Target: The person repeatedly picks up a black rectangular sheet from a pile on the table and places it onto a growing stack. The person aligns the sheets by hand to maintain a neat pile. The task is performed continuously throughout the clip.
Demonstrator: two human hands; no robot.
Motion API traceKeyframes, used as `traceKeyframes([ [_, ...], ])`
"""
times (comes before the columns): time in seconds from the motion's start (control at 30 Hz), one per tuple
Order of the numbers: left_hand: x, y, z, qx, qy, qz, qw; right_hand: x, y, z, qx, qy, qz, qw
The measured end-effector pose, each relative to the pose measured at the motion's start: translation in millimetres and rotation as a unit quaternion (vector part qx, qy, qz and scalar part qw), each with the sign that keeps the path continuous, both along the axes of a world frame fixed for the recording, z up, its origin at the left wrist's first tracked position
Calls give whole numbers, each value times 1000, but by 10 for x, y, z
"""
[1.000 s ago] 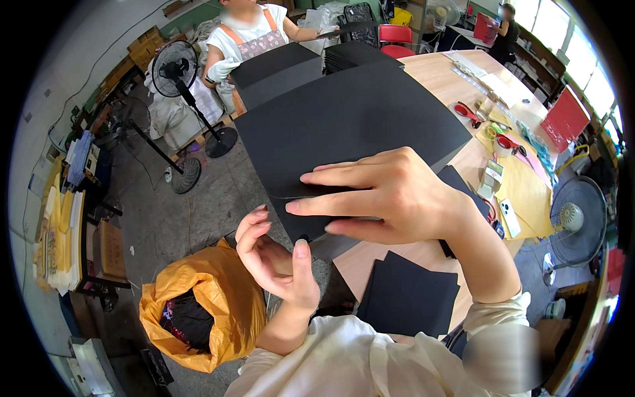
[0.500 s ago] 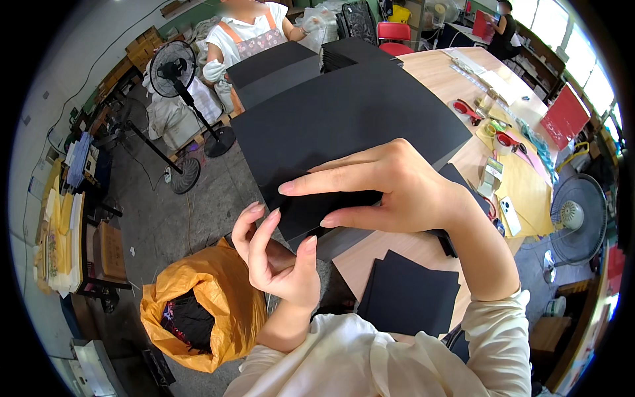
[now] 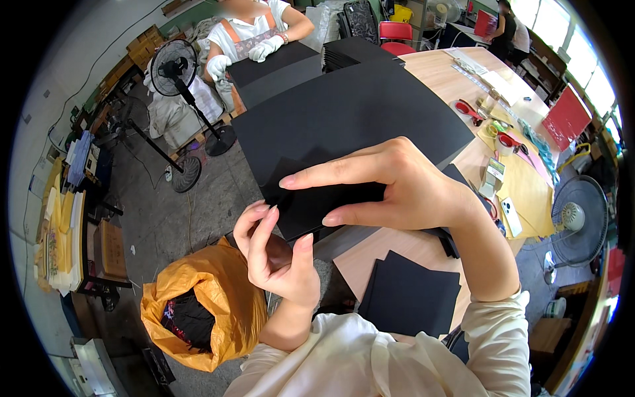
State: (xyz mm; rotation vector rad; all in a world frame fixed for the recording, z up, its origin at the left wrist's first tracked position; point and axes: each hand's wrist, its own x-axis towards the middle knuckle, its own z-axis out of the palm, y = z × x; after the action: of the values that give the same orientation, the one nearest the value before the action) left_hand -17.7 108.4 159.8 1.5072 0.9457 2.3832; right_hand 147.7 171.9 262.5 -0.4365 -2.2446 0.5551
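Note:
A large stack of black sheets [image 3: 357, 112] lies in front of me on the table. My right hand [image 3: 397, 188] reaches over its near edge, index finger stretched out and thumb spread apart from it, both against the black surface. A darker patch lies between these fingers; whether it is a separate piece or shadow I cannot make out. At the near left corner of the stack is my left hand [image 3: 278, 258], its fingers curled and the thumb held away from them. Its index fingertip meets the corner edge. Two or three smaller black sheets [image 3: 410, 294] lie overlapping close to my body.
An orange sack [image 3: 231, 284] with dark scraps stands on the floor at left. Along the table's right lie scissors [image 3: 468, 111], tape rolls and a phone [image 3: 510, 216]. Across from me, a person in white gloves [image 3: 266, 48] touches another black stack [image 3: 278, 73]. Fans [image 3: 173, 63] stand around.
The person opposite has brought a gloved hand down onto the far black stack. My left fingers have shifted slightly at the corner; my right hand is nearly still.

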Motion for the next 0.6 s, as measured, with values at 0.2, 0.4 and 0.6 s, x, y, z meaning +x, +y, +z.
traceKeyframes([
  [0.2,-22,-2,9,-12,-8,0,1000,-5,18,-44,82,-9,-7,997],
  [0.4,-30,41,97,-31,-23,-11,999,-19,-173,-31,130,-34,-75,988],
  [0.6,-46,-30,123,65,104,161,979,149,-239,-205,398,-27,-166,902],
])
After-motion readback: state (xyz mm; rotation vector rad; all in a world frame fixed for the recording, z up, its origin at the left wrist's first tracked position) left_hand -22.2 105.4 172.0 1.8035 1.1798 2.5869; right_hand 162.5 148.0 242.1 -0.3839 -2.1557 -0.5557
